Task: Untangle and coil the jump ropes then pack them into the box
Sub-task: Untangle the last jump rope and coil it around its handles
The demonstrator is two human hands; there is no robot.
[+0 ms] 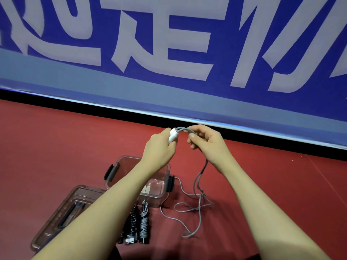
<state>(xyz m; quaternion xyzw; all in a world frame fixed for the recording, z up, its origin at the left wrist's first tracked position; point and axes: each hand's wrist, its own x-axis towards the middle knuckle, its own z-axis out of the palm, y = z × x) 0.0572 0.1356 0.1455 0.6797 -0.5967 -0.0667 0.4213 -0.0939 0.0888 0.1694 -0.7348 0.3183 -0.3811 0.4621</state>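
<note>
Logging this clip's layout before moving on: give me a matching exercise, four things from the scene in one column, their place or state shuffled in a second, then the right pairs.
Things:
1. white handle
2. grey rope
3. box lid
4. coiled ropes

Places or states:
A. flat on the red floor, left of the clear box
B. bundled on the floor in front of the box
C. held up in the grip of the left hand
D. hangs from the right hand to a loose tangle on the floor

Pairs: 1-C, 2-D, 3-A, 4-B
</note>
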